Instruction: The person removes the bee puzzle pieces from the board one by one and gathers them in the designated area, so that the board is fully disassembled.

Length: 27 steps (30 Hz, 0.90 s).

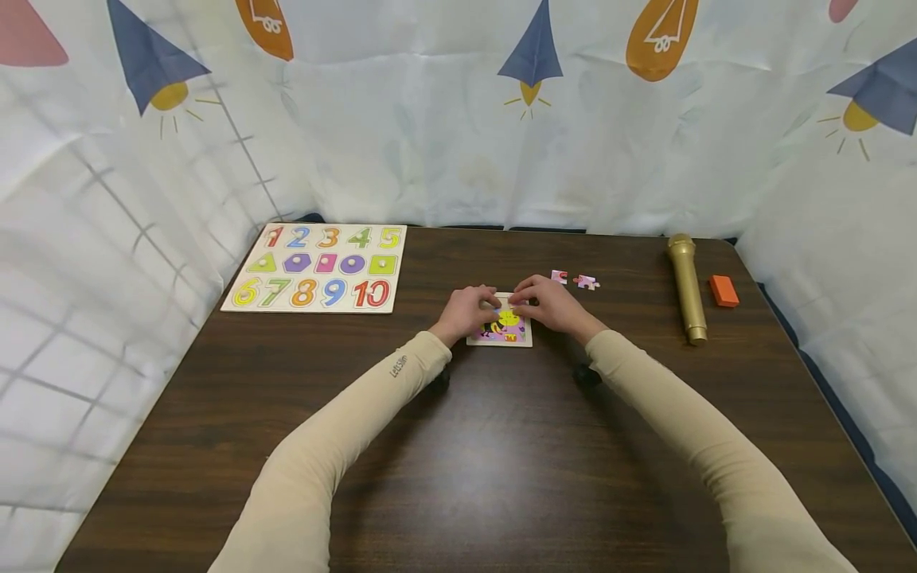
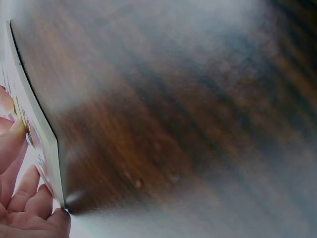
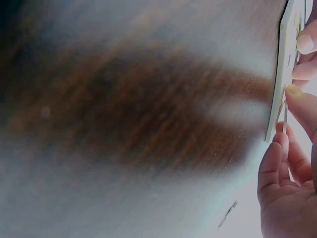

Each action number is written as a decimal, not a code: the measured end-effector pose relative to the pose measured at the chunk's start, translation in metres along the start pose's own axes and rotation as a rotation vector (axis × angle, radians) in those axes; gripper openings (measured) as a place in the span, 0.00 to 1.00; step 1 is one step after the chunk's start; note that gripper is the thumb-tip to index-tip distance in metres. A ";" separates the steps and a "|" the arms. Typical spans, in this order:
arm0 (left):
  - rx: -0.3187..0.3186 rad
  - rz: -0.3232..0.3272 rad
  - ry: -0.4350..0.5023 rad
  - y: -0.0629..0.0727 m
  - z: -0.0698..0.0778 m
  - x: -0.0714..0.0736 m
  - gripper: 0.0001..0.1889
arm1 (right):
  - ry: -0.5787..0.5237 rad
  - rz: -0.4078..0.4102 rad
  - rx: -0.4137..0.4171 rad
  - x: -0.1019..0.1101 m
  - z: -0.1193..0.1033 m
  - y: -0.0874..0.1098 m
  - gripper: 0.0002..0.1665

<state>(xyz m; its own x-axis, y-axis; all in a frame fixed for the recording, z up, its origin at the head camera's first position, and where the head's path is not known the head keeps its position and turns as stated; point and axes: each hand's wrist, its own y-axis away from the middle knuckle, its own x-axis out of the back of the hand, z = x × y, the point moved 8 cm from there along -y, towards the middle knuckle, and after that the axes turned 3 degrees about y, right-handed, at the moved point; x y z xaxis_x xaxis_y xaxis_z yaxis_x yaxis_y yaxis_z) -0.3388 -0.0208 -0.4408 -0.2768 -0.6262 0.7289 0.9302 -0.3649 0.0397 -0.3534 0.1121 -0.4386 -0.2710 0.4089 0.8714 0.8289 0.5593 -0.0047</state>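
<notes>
A small square jigsaw puzzle board (image 1: 499, 344) with a pale rim and a yellow-and-pink picture lies mid-table. Over its upper left part is my left hand (image 1: 467, 312); the thumb (image 2: 14, 141) presses on the picture and curled fingers meet the board's corner in the left wrist view. My right hand (image 1: 553, 306) comes in over the upper right part. Between its thumb and fingers it pinches a thin puzzle piece (image 3: 285, 118), seen edge-on against the board. Two loose pink puzzle pieces, one (image 1: 559, 276) beside the other (image 1: 587, 282), lie just beyond the right hand.
A number-and-shape board (image 1: 315, 274) lies at the back left of the dark wooden table (image 1: 487, 461). Toward the right are a gold microphone-shaped cylinder (image 1: 688, 290) and an orange block (image 1: 724, 291). Patterned white curtain (image 1: 430, 143) encloses the back and sides.
</notes>
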 end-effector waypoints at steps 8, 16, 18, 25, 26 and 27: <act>0.008 0.002 0.008 -0.001 -0.001 -0.001 0.12 | -0.014 0.012 -0.010 0.004 0.007 0.004 0.16; -0.004 0.005 0.008 -0.001 -0.003 -0.001 0.12 | -0.001 0.085 -0.098 0.021 0.034 0.012 0.17; -0.005 0.005 0.011 -0.002 -0.003 -0.001 0.11 | -0.003 0.114 -0.131 0.029 0.043 0.016 0.17; -0.010 0.004 0.019 -0.002 -0.004 -0.002 0.11 | 0.022 0.215 -0.212 0.062 0.083 0.037 0.18; -0.012 0.004 0.018 -0.003 -0.004 -0.002 0.11 | 0.023 0.223 -0.227 0.066 0.090 0.041 0.19; -0.013 0.003 0.018 -0.002 -0.004 -0.002 0.11 | 0.023 0.228 -0.246 0.069 0.097 0.045 0.19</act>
<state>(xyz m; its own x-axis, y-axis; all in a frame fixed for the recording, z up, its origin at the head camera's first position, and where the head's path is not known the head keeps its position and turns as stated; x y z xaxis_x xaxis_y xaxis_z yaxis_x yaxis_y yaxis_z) -0.3415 -0.0215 -0.4450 -0.2780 -0.6396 0.7167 0.9279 -0.3718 0.0281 -0.3824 0.2354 -0.4260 -0.0564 0.4859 0.8722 0.9611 0.2630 -0.0843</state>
